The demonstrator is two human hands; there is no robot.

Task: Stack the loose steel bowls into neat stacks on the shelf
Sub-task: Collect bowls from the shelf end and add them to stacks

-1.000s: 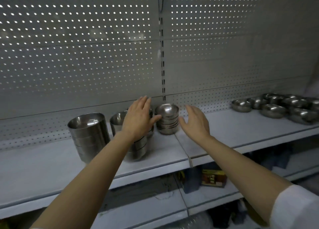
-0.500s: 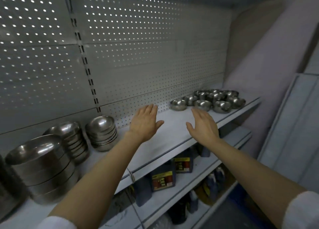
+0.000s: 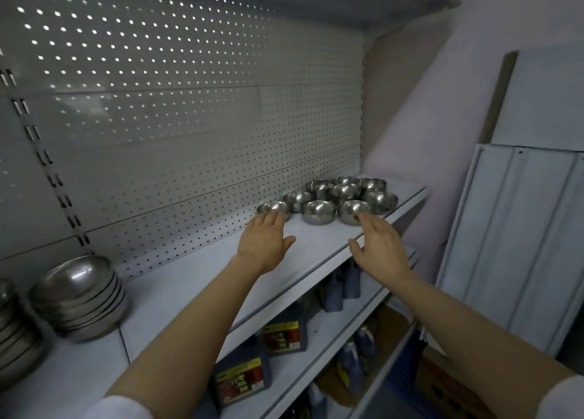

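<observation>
Several loose steel bowls [image 3: 319, 211] sit in a cluster at the far right end of the grey shelf [image 3: 202, 270]. My left hand [image 3: 264, 240] reaches out flat over the shelf, its fingertips just short of the nearest bowl [image 3: 273, 207]. My right hand [image 3: 377, 240] is stretched out beside it, fingers straight, its tips close to another bowl [image 3: 354, 211]. Both hands hold nothing. A neat stack of bowls [image 3: 79, 298] stands at the left, with a second stack [image 3: 12, 336] cut off by the frame edge.
A perforated metal back panel [image 3: 189, 118] rises behind the shelf. Lower shelves hold dark bottles [image 3: 241, 380] with yellow labels. A pale wall and grey metal panels [image 3: 518, 244] stand to the right of the shelf's end.
The view has swung right, away from the stacks. Both hands left the small stack and have moved along the shelf to the loose bowls.
</observation>
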